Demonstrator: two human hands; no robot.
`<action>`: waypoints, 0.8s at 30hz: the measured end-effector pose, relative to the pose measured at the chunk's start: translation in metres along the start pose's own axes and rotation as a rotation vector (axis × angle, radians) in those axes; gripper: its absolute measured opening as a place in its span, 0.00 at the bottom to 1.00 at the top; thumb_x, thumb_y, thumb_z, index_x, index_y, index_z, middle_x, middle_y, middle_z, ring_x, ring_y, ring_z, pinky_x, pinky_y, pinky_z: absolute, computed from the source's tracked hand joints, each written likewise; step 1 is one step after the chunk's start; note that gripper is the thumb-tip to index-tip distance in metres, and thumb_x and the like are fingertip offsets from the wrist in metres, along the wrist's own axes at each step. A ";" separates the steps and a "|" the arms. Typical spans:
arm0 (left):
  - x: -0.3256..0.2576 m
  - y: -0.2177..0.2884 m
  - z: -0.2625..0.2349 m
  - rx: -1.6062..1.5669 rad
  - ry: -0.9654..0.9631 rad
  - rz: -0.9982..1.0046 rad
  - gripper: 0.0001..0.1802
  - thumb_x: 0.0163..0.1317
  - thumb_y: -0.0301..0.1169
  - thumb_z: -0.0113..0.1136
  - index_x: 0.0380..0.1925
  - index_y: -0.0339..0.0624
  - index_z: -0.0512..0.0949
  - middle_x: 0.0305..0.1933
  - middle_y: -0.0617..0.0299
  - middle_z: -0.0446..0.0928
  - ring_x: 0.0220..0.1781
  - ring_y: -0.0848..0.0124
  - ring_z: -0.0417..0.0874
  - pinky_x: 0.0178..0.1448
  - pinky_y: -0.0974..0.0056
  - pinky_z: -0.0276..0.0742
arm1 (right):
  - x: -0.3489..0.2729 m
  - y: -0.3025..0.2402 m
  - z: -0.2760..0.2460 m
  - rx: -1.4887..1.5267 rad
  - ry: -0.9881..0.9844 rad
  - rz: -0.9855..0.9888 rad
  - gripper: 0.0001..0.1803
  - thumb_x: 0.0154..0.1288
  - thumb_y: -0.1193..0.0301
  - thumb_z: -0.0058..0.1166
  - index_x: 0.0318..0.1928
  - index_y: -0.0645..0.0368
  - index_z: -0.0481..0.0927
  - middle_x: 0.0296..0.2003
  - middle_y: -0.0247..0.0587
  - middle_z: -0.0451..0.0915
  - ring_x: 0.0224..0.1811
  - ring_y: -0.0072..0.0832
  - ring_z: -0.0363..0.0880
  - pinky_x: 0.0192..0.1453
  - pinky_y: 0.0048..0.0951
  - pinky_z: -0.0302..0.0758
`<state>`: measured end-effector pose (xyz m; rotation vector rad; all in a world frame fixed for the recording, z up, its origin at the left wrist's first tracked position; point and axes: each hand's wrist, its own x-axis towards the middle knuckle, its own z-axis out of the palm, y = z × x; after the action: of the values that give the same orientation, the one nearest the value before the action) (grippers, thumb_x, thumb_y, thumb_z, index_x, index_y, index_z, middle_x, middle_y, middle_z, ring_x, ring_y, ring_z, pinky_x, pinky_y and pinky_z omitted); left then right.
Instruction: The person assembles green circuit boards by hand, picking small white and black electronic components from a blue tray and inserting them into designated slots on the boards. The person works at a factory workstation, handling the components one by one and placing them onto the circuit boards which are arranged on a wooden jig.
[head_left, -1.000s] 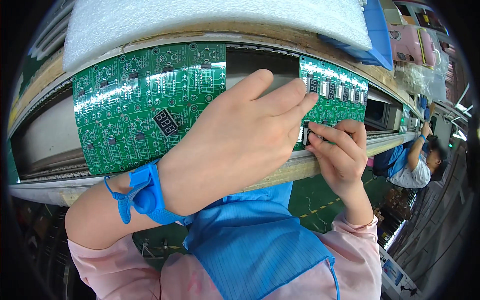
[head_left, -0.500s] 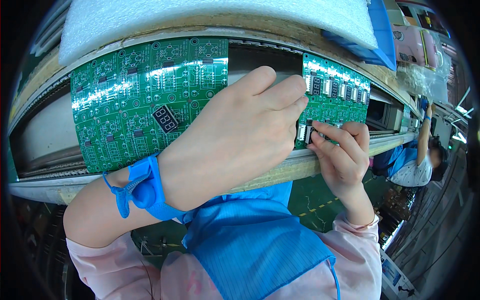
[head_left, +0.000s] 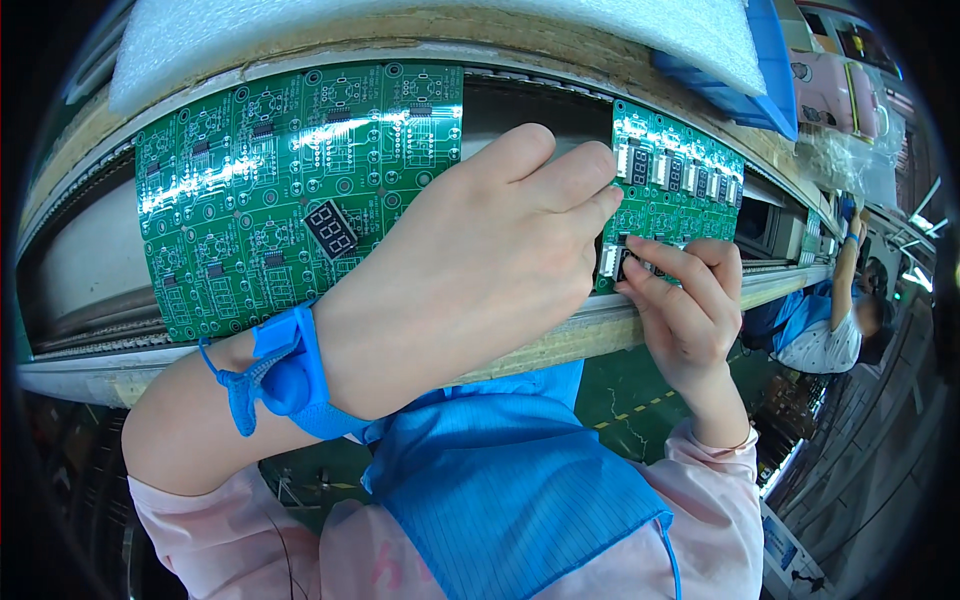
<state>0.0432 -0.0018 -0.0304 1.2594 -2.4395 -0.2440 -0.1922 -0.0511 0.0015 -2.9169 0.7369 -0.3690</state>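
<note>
green circuit board, white display blocks, fingers touching

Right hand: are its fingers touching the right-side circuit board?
Touching. The head view shows the right hand with fingertips pressed on a small display part at the lower edge of the right green circuit board.

Left hand hides the near-left corner of the right circuit board and whatever its fingers hold. Component under the right hand fingertips too small to identify. Far-right co-worker partly cut off.
</note>
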 end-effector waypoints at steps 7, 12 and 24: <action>0.003 0.001 -0.005 -0.025 -0.007 -0.023 0.16 0.51 0.28 0.63 0.40 0.35 0.87 0.55 0.64 0.82 0.57 0.62 0.75 0.55 0.60 0.73 | 0.014 -0.007 -0.019 -0.014 -0.115 0.059 0.15 0.48 0.72 0.72 0.38 0.62 0.86 0.49 0.43 0.82 0.45 0.43 0.75 0.46 0.40 0.75; 0.012 0.002 -0.012 -0.140 0.000 -0.037 0.18 0.53 0.24 0.63 0.45 0.34 0.84 0.56 0.60 0.81 0.60 0.58 0.75 0.59 0.56 0.74 | -0.010 0.004 -0.016 0.214 -0.031 0.100 0.17 0.53 0.67 0.70 0.41 0.62 0.84 0.51 0.48 0.81 0.50 0.49 0.78 0.54 0.44 0.75; 0.033 0.037 -0.009 -0.114 0.044 -0.100 0.22 0.41 0.28 0.78 0.42 0.39 0.87 0.50 0.59 0.85 0.46 0.58 0.80 0.47 0.57 0.76 | -0.039 0.030 0.010 0.254 0.076 0.165 0.24 0.65 0.57 0.61 0.53 0.61 0.77 0.64 0.50 0.77 0.66 0.46 0.76 0.70 0.51 0.69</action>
<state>0.0017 -0.0066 -0.0021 1.3244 -2.2943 -0.3734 -0.2369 -0.0582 -0.0211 -2.5973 0.8650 -0.5165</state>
